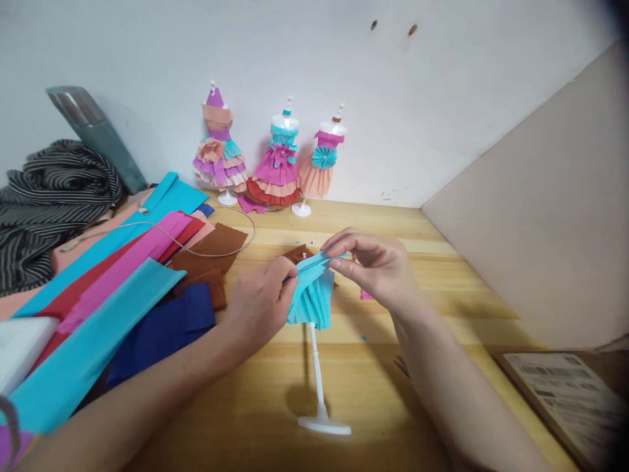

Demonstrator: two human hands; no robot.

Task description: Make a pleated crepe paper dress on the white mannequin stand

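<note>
A small white mannequin stand (320, 387) stands on the wooden table (442, 275), tilted toward me, wearing a pleated turquoise paper skirt (310, 298). My left hand (260, 305) pinches the skirt's upper left edge. My right hand (373, 262) pinches the turquoise paper strip at the top of the skirt, fingers closed on it. A brown paper piece (297, 254) shows just behind the hands.
Three finished paper-dressed mannequins (278, 160) stand against the back wall. Long paper strips in turquoise, pink, red, blue and brown (122, 275) lie at left, with striped fabric (44, 196) beyond. A cardboard box with a label (565, 393) sits at right.
</note>
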